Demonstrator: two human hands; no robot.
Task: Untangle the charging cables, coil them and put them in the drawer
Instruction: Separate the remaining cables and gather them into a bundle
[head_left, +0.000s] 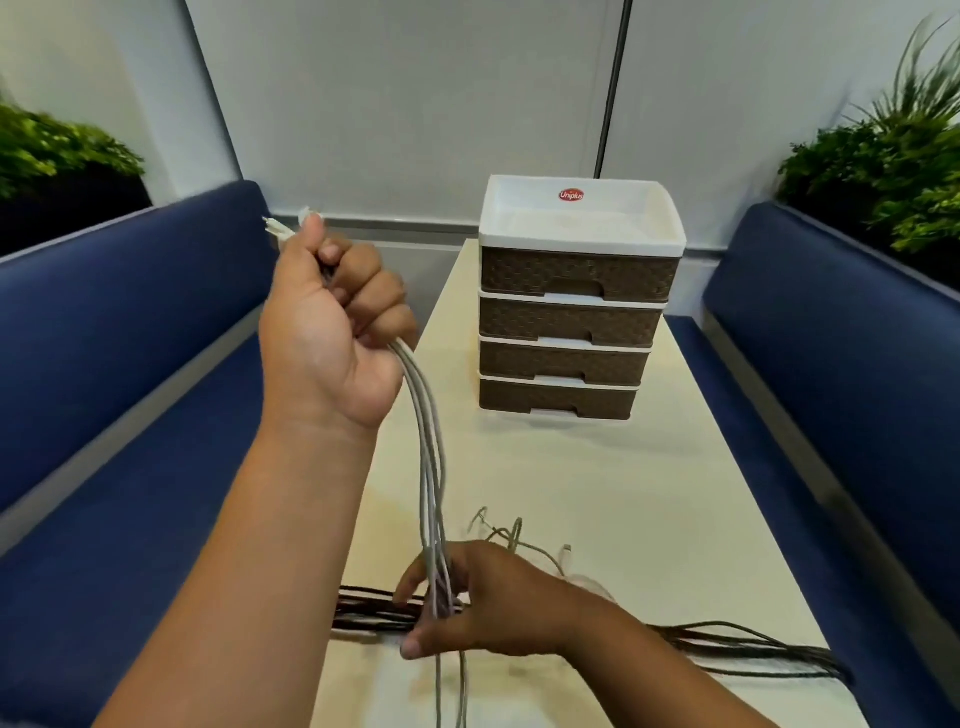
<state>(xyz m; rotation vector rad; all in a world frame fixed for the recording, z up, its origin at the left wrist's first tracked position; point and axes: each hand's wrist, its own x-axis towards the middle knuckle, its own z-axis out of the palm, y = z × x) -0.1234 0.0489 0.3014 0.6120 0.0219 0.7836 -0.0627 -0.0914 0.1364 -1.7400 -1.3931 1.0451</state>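
My left hand (337, 322) is raised above the table's left edge, its fist closed round several white charging cables (428, 452); their plug ends poke out above the thumb. The cables hang down to my right hand (483, 603), which holds them low over the table with fingers and thumb round the strands. Under that hand a bundle of dark cables (374, 613) lies across the cream table (649, 493). A thin loose cable (514, 535) curls just behind the right hand. The brown and white drawer unit (566, 312) stands at the far end, all its drawers closed.
Blue upholstered benches (130, 364) run along both sides of the narrow table. More dark cable strands (753, 649) trail to the right near the front edge. Green plants (883, 171) stand behind the benches at both sides. A white tray top (582, 213) caps the drawer unit.
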